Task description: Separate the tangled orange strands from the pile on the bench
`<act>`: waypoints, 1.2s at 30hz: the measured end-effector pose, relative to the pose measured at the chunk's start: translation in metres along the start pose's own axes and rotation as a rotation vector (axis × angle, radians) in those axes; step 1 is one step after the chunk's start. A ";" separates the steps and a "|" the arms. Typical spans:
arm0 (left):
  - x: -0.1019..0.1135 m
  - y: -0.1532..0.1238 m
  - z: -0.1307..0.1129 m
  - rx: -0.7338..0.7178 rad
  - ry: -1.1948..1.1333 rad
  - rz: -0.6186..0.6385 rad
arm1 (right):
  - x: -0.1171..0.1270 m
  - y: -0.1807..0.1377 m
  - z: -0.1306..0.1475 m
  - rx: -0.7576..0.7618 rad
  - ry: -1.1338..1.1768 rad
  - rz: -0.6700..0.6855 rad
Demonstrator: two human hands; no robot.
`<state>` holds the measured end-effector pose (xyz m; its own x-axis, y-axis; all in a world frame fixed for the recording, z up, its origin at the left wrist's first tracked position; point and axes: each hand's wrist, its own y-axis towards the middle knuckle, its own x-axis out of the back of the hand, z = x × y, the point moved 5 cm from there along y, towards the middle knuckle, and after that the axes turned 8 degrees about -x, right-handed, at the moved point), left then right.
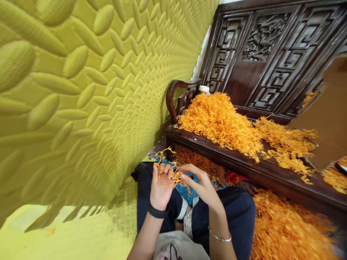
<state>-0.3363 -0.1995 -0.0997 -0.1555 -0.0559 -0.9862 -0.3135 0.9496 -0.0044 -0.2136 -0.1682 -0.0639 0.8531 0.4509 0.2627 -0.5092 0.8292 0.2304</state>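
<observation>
Orange branching strands (176, 176) lie in the curled fingers of the person's left hand (162, 186), with thin forked ends poking up above the fingertips and others trailing toward the right hand (200, 184). The left palm is turned toward the viewer, its fingers bent over the strands and gripping them. The right hand reaches in from the other side, thumb and fingertips close together at the near ends of the strands; whether they pinch a piece or only touch it, I cannot tell.

A black band (158, 212) circles the wrist below the left fingers, and a thin bangle (220, 237) circles the right forearm. Just beneath both hands, blue material (191, 198) shows between dark trouser legs (234, 209).

Beyond the fingers and to their right runs a dark wooden bench (187, 135) with a carved backrest (236, 88). On its seat sits a large mound of similar orange strands (217, 119), with a looser, flatter heap (287, 142) to the right of it. A white-lidded container (204, 89) stands behind the mound, and brown cardboard (306, 112) leans at the far right.

Low to the right of the fingers, near the bench, is another big orange pile (287, 224), partly blurred. To the left of the fingers rises a yellow-green wall (81, 86) with a raised leaf-like pattern.
</observation>
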 end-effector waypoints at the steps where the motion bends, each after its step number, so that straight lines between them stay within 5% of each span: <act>1: -0.001 0.000 0.000 -0.020 0.022 0.011 | -0.003 0.001 0.000 -0.006 -0.011 0.058; 5: -0.003 -0.002 -0.003 -0.048 0.112 0.069 | -0.005 0.001 0.000 -0.010 0.007 0.121; 14: 0.003 -0.010 0.003 0.061 0.194 0.016 | 0.012 -0.005 -0.017 -0.203 0.543 -0.278; 19: 0.005 -0.012 0.015 0.057 0.209 0.044 | 0.018 -0.009 -0.017 -0.195 0.736 -0.324; 28: -0.001 -0.016 0.015 0.048 -0.047 -0.028 | 0.017 -0.012 -0.030 -0.231 0.823 -0.337; 36: 0.009 -0.024 0.040 0.214 0.069 -0.098 | 0.032 -0.024 -0.027 -0.102 0.856 -0.502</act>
<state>-0.2930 -0.2102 -0.1150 -0.1996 -0.1653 -0.9658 -0.1256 0.9818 -0.1421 -0.1709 -0.1650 -0.0868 0.7821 0.0930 -0.6162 -0.0891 0.9953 0.0372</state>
